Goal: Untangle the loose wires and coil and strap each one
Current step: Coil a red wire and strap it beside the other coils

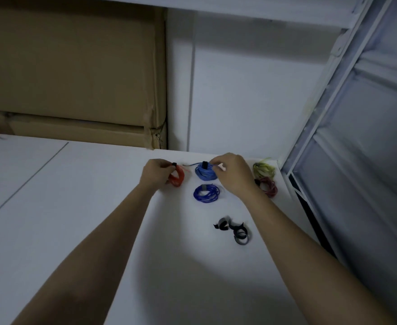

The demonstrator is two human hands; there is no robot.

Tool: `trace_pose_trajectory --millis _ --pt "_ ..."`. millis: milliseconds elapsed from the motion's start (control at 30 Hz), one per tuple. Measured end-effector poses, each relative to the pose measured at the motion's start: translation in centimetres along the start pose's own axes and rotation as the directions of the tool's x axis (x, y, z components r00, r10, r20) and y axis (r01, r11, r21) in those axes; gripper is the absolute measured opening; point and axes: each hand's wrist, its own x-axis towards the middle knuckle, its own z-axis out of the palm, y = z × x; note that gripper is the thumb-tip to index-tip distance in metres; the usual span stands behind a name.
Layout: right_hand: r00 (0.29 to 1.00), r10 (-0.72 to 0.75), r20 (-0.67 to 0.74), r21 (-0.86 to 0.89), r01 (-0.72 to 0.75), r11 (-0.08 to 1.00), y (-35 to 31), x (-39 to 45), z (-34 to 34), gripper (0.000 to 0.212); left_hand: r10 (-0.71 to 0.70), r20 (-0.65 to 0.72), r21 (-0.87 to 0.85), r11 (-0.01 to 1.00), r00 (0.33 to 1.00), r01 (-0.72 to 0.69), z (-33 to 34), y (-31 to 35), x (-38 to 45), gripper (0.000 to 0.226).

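Nearest me, a small heap of loose black and grey hook-and-loop straps (233, 229) lies on the white tabletop (75, 207), just beside the person's right forearm. Further out, the left hand (156, 173) has its fingers curled round an orange coil of wire (177, 178), pinching it at the top where a black strap already sits on it. The right hand (232, 173) reaches over the right edge of a light blue coil of wire (204, 172), fingertips bent together there; they seem to pinch a pale wire end or the coil's rim (too small for me to be sure which).

What matters next, I'd judge, is that the blue coil lies between the two hands, touching the right fingers and apart from the left. Its loose tail runs out leftward toward the orange coil, so the right hand is the one placed to finish it.

A dark blue coil (206, 193) lies just nearer, and yellow-green (264, 170) and dark red (267, 186) coils lie beyond the right wrist.
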Motion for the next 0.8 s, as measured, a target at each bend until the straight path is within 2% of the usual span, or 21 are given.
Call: trace_pose_trajectory --millis 100,200,267,367,467,567,800 --pt "0.980 -0.026 0.198 -0.221 0.071 0.973 -0.3 2.3 0.9 0.025 0.074 -0.009 0.242 0.968 0.997 -0.070 0.6 -0.6 1.2 0.025" --pt "0.933 0.024 0.360 -0.330 0.103 0.938 -0.1 3.4 1.8 0.032 0.109 -0.023 0.300 0.949 0.994 -0.097 0.6 -0.6 1.6 0.034" --pt "0.936 0.064 0.345 -0.342 0.062 0.938 0.1 3.7 2.4 0.038 0.146 0.041 0.311 0.938 0.988 -0.152 0.3 -0.6 1.6 0.037" --pt "0.962 0.091 0.259 -0.389 0.018 0.921 0.7 4.0 3.2 0.031 0.153 0.171 0.294 0.935 0.973 -0.199 -0.4 -0.5 1.2 0.042" --pt "0.966 0.094 0.239 -0.337 -0.008 0.941 1.3 4.0 3.3 0.031 0.208 0.256 0.367 0.882 0.944 -0.294 -0.8 -0.9 0.9 0.044" --pt "0.976 0.076 0.204 -0.280 -0.017 0.960 1.2 3.8 2.5 0.028 0.264 0.242 0.415 0.842 0.934 -0.345 -0.5 -1.0 0.8 0.038" --pt "0.989 0.093 0.114 -0.345 -0.048 0.937 1.9 1.7 0.6 0.028 0.245 0.184 0.456 0.837 0.952 -0.303 2.0 -0.5 1.7 0.034"
